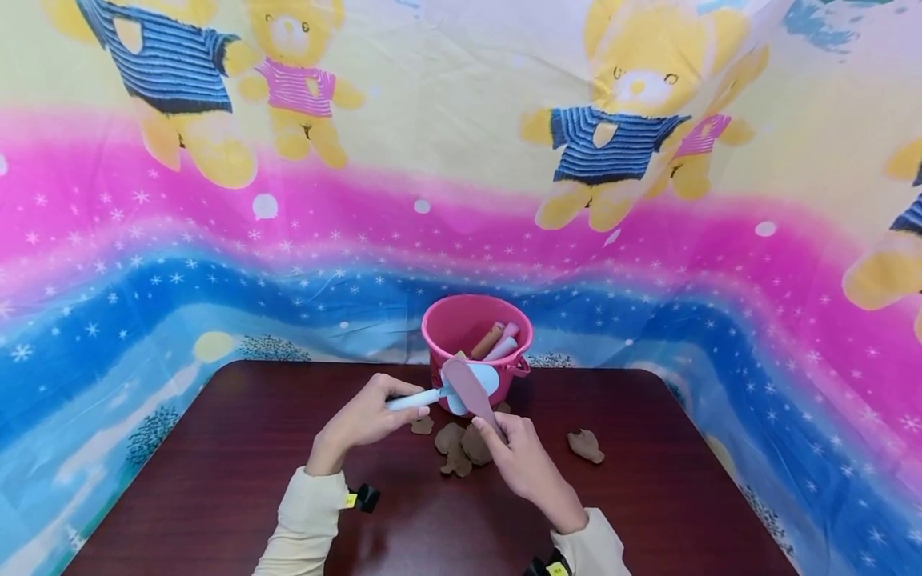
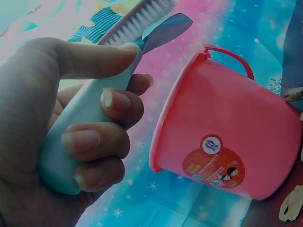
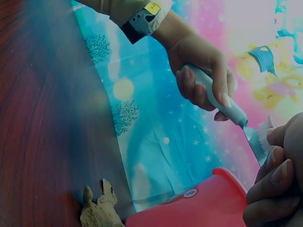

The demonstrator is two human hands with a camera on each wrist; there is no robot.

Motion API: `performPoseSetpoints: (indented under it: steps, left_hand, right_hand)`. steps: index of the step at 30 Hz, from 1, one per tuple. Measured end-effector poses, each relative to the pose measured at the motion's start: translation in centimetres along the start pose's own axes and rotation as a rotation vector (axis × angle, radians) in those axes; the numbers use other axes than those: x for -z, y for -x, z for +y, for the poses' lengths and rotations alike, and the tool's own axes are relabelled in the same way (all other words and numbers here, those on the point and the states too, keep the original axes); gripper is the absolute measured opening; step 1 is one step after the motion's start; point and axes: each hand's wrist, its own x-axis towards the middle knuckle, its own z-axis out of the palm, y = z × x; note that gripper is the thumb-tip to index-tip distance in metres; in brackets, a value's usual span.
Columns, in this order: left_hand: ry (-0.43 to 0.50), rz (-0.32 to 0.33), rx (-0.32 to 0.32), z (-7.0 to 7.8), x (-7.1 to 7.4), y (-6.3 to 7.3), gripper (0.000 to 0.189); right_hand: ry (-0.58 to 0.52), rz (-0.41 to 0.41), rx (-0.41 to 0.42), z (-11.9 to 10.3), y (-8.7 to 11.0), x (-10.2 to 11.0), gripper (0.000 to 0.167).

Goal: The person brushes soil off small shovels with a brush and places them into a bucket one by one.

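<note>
My left hand grips the pale blue handle of a small trowel, fingers wrapped round it and thumb along the top. The trowel's blue-grey blade points away from the hand. A pink brush with white bristles is held by my right hand, its thumb along the handle. The brush crosses the blade, bristles toward it; whether they touch I cannot tell. Both tools are held up in front of a pink bucket.
Inside the bucket stand several tool handles. Brown clay-like lumps lie on the dark wooden table below my hands, with another lump to the right. A printed cloth with bears hangs behind the table.
</note>
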Motion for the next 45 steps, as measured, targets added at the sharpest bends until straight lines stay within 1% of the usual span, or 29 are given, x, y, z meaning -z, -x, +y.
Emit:
performPoseSetpoints:
  steps: [5,11,19,22,26,32,37,41,45]
  left_hand:
    - [0.006,0.002,-0.010,0.0,0.2,0.0,0.025]
    - [0.006,0.005,-0.011,0.0,0.3,0.1,0.028]
    - [0.017,0.017,-0.015,0.3,0.6,0.3,0.025]
    - [0.015,0.024,-0.014,0.4,0.7,0.4,0.023]
    - [0.009,0.030,-0.012,0.4,0.8,0.5,0.021]
    - [0.014,0.038,-0.011,0.4,1.0,0.8,0.026]
    - [0.053,0.048,-0.032,0.7,1.1,0.9,0.028]
    - [0.076,0.050,-0.049,0.8,1.2,1.0,0.029]
    - [0.075,0.047,-0.048,0.7,1.3,1.0,0.029]
  right_hand:
    - [-0.005,0.042,0.018,0.3,-0.1,0.4,0.042]
    - [-0.024,0.063,0.022,0.5,-0.3,0.9,0.038]
    - [-0.023,0.135,-0.008,1.3,-0.5,1.8,0.042]
    - [-0.019,0.150,-0.016,1.6,-0.6,2.1,0.044]
    - [-0.020,0.161,-0.022,2.0,-0.6,2.4,0.045]
    - [-0.019,0.175,-0.041,2.4,-0.6,2.8,0.046]
    - [0.007,0.192,-0.053,2.8,-0.7,3.0,0.049]
    - [0.016,0.168,-0.069,2.9,-0.7,2.9,0.049]
    - [0.017,0.141,-0.070,2.9,-0.6,2.6,0.047]
